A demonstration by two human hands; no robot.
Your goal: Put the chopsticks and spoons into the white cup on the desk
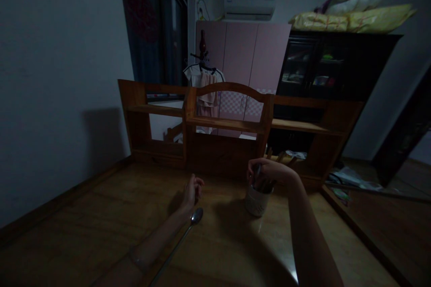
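Note:
My right hand reaches over a light-coloured cup on the wooden tabletop, its fingers closed around a utensil among those standing in the cup. Dim light hides the kind of that utensil, though a greyish rounded end shows at the fingers. Several wooden handles stick up behind the hand. Left of the cup, my left hand rests on its side above the table, fingers loosely bent and apart, holding nothing. Beside the left wrist lies a long-handled metal spoon, its bowl pointing away from me and its handle running toward the near edge.
A low wooden shelf unit stands along the back of the tabletop. A white wall borders the left side, and a raised wooden edge runs along the right. Beyond are a pink wardrobe and a dark cabinet.

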